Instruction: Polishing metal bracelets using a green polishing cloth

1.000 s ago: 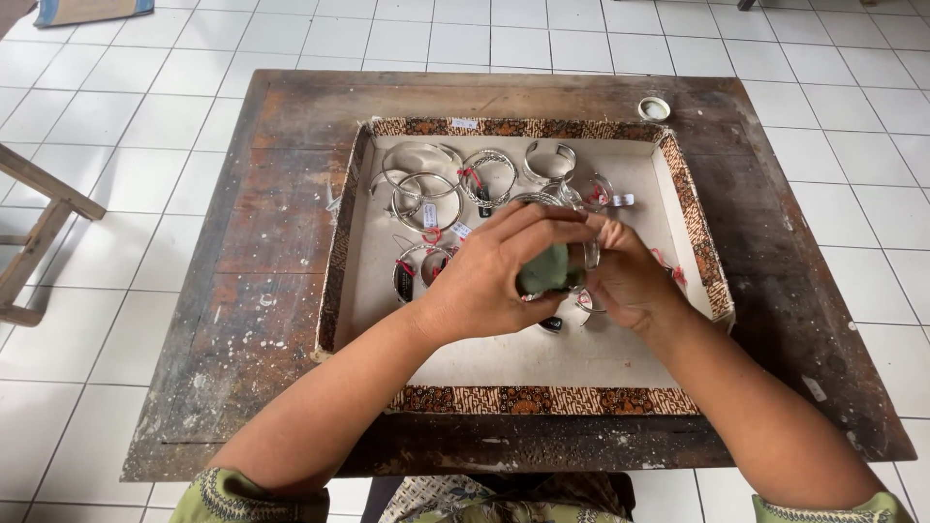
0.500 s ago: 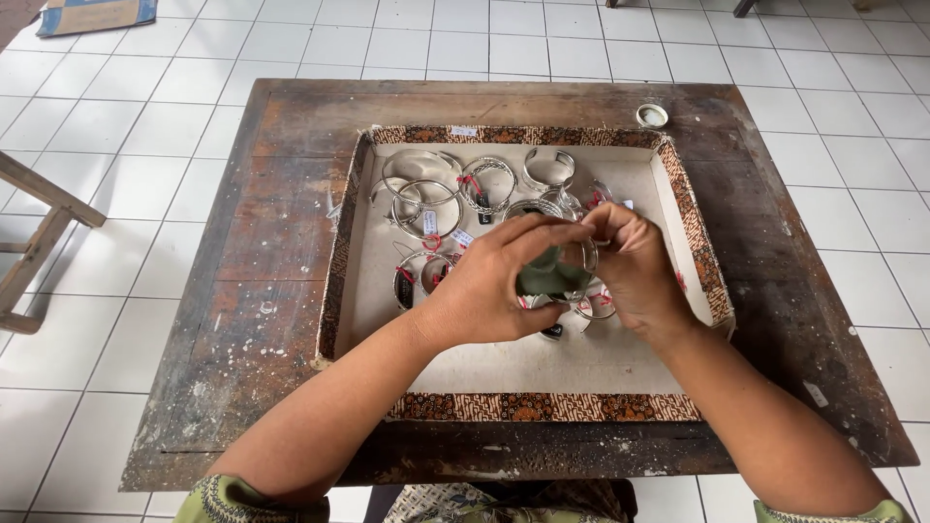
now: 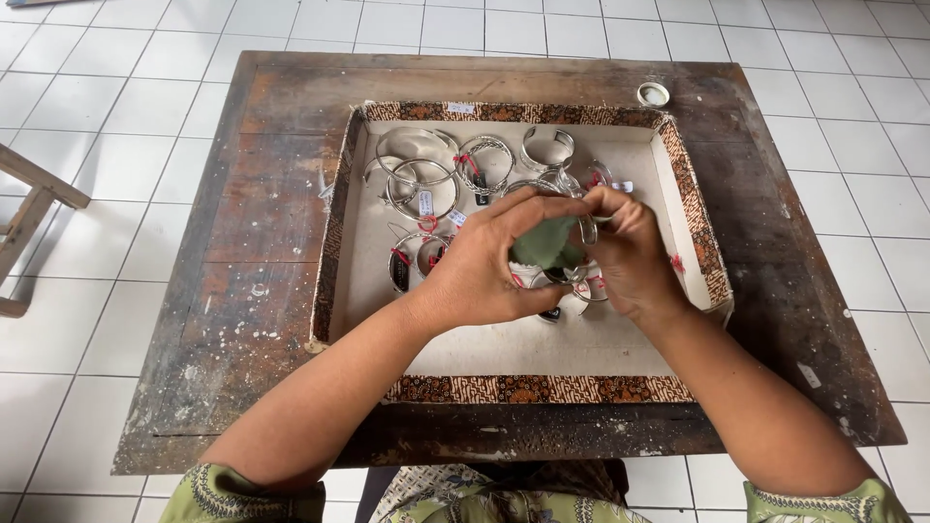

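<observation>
Both my hands meet over a shallow tray (image 3: 528,344) with a patterned brown rim. My left hand (image 3: 489,261) pinches a small green cloth (image 3: 544,242) against a silver bangle (image 3: 587,228), which my right hand (image 3: 630,254) grips by its edge. Several more silver bangles (image 3: 421,179) with small tags lie in the tray's far half, some partly hidden under my hands. A few bangles with red ties (image 3: 412,257) rest just left of my left hand.
The tray sits on a worn, paint-spattered dark wooden table (image 3: 252,252) above a white tiled floor (image 3: 92,126). A small round white lid (image 3: 654,94) lies near the table's far right corner. Part of a wooden frame (image 3: 29,213) stands at the left.
My hands stayed together over the tray, shifting slightly; the green cloth has moved along the bangle and more of it shows between my fingers.
</observation>
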